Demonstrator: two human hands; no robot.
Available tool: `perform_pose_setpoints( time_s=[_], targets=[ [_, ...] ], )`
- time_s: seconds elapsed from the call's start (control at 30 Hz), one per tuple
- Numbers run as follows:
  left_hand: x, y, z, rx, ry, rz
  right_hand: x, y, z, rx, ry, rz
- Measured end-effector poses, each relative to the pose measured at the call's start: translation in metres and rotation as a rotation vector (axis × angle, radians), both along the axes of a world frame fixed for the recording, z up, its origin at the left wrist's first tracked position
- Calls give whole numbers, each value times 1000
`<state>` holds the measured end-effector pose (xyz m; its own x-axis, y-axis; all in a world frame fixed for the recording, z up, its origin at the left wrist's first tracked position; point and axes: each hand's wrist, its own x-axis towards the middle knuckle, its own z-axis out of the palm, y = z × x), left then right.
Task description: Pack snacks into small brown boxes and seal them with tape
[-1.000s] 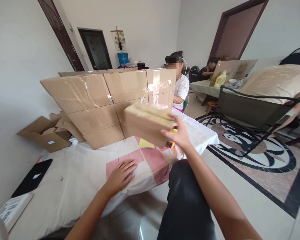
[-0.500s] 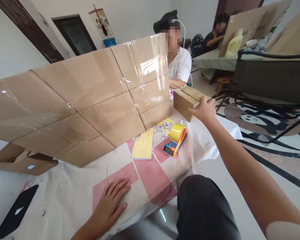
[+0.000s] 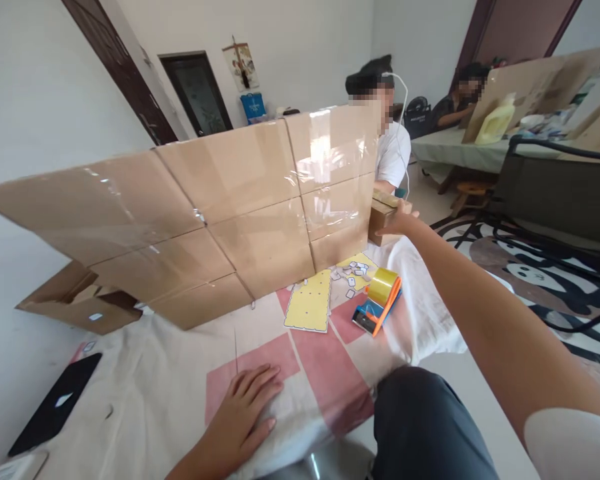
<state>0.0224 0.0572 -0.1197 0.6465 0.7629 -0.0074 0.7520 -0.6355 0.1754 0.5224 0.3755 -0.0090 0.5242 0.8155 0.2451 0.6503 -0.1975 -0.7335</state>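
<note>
My left hand [image 3: 247, 413] lies flat on the cloth-covered table [image 3: 150, 400], holding nothing. At the table's far right corner, my right hand [image 3: 401, 219] grips the near end of a small cardboard box [image 3: 380, 230], whose far part is hidden by the tall cardboard panel [image 3: 260, 227]. In front of the panel lie a yellow card [image 3: 310, 303] and a second yellow sheet with several small white pieces [image 3: 356, 272]. An orange and blue tape dispenser with a yellow roll [image 3: 384, 288] stands beside them.
An open cardboard box [image 3: 93, 310] and a black flat object [image 3: 55, 403] are at the left. Behind the panel sits a person in white [image 3: 394, 157]. Another person [image 3: 455, 107] is at a farther table. A dark chair [image 3: 560, 200] stands at the right.
My right hand and the small box have moved leftward relative to the table, partly behind the panel. The view has shifted. My left hand stays on the cloth.
</note>
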Motion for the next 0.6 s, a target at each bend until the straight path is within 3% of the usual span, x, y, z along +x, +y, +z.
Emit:
perform_pose_setpoints(
  time_s=[0.1,0.2,0.27,0.33,0.4,0.47,0.53,0.6],
  targets=[
    [3,0,2,-71,-109,40,-42,-25,20,-26,-115,-37],
    [3,0,-2,-136,-276,7,-121,-52,45,286,-245,28],
    [-1,0,-5,-175,-426,-24,-193,-74,58,508,-292,191],
    [-9,-1,-9,-188,-632,30,-274,-101,63,680,-305,464],
    [-24,-1,-10,-114,-841,115,-359,-130,56,807,-334,806],
    [-53,7,-6,52,-1039,289,-442,-152,38,809,-313,1137],
    [-102,26,5,247,-1228,610,-520,-163,13,728,-215,1318],
    [-169,53,19,390,-1341,933,-594,-161,-15,600,-61,1378]
  ],
)
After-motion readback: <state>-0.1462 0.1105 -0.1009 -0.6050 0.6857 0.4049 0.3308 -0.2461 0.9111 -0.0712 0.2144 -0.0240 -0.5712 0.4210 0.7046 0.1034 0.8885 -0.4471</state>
